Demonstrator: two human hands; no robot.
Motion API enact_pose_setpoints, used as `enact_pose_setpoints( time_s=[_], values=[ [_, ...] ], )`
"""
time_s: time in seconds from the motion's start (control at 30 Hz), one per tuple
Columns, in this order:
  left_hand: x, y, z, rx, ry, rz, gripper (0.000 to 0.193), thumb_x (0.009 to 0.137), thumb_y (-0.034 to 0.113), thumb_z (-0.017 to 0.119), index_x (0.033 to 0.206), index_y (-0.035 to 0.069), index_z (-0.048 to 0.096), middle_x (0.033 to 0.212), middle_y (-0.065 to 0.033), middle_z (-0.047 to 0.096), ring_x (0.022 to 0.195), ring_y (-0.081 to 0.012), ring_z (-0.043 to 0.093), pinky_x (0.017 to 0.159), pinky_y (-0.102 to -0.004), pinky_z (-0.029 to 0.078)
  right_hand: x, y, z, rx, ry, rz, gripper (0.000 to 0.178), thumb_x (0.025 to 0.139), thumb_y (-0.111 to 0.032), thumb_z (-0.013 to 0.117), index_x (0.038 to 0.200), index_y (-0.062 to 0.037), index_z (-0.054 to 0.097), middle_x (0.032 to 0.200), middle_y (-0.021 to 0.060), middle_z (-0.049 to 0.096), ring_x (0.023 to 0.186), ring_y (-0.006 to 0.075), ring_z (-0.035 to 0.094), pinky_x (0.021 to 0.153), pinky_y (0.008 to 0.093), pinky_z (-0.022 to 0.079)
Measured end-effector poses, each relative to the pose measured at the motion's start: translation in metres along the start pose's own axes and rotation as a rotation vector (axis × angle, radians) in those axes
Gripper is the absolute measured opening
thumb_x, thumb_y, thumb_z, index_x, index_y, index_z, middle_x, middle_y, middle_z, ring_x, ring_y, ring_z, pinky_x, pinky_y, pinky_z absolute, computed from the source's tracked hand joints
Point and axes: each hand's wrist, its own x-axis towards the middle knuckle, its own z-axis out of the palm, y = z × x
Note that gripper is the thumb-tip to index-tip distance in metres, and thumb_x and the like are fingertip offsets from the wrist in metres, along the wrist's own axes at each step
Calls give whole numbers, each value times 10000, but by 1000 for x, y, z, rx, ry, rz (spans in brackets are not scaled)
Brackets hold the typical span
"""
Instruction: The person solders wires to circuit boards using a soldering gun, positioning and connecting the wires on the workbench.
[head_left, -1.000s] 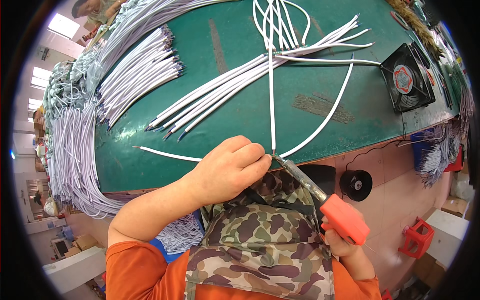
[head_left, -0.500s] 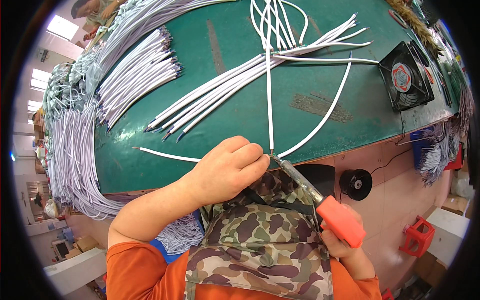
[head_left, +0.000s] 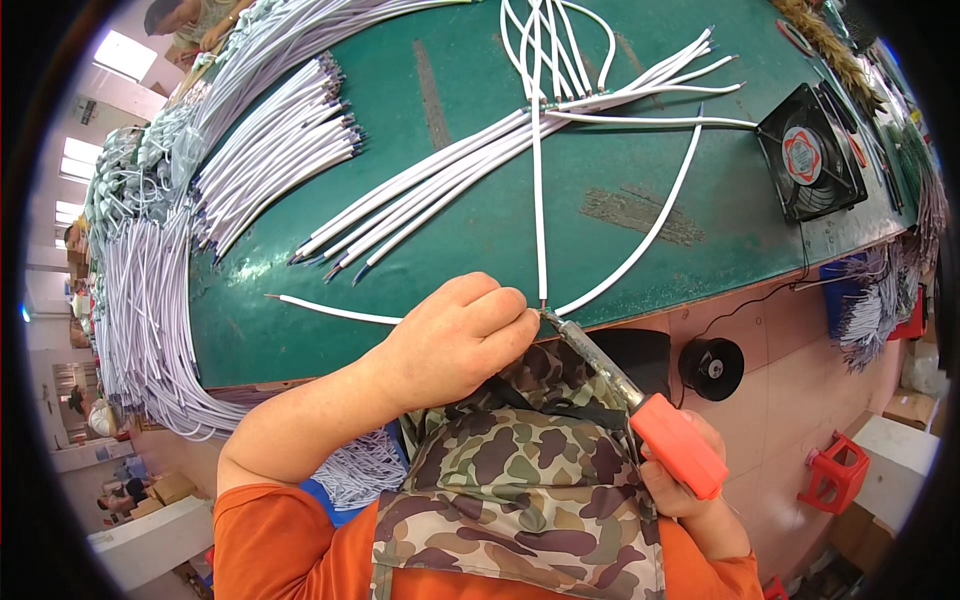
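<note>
- Far left of the left grip, pale cables (head_left: 150, 300) pile along the green surface (head_left: 260, 340).
- Beyond the left grip, toward its left, lies a bundle of short white cables (head_left: 280, 150).
- The left grip (head_left: 465, 335) is pinched around a curved white cable (head_left: 340, 312), partly hidden behind the fingers.
- At its fingertips, a straight white cable (head_left: 541, 220) ends.
- The right grip (head_left: 672, 492) clasps a red-handled soldering iron (head_left: 685, 445), tip beside the left grip.
- Beyond the right grip, rightward, stands a black fan (head_left: 815, 160).
</note>
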Motion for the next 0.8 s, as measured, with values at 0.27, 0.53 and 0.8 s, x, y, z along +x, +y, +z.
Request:
enact_pose_setpoints(
  time_s=[0.27,0.53,0.8],
  values=[
    [0,0,-1,-2,-11,-7,332,712,30,684,1038,-6,630,952,-99,572,784,-268,560,694,-367,486,-6,5,-3,-2,67,-43,186,875,-165,671,932,12,663,871,89,677,720,223,624,657,344,507],
    [1,0,-2,-5,-16,9,359,698,31,679,1050,-4,624,958,-102,572,785,-275,560,699,-373,485,-19,8,-14,22,51,6,280,834,-167,679,1047,14,667,1055,144,667,841,304,654,781,431,537],
    [3,1,-3,4,-28,4,361,695,31,678,1051,-2,626,952,-103,574,769,-276,554,679,-369,486,-15,15,-10,-64,16,-103,357,828,-178,693,1130,5,636,1095,152,640,840,315,653,724,420,549]
  ],
)
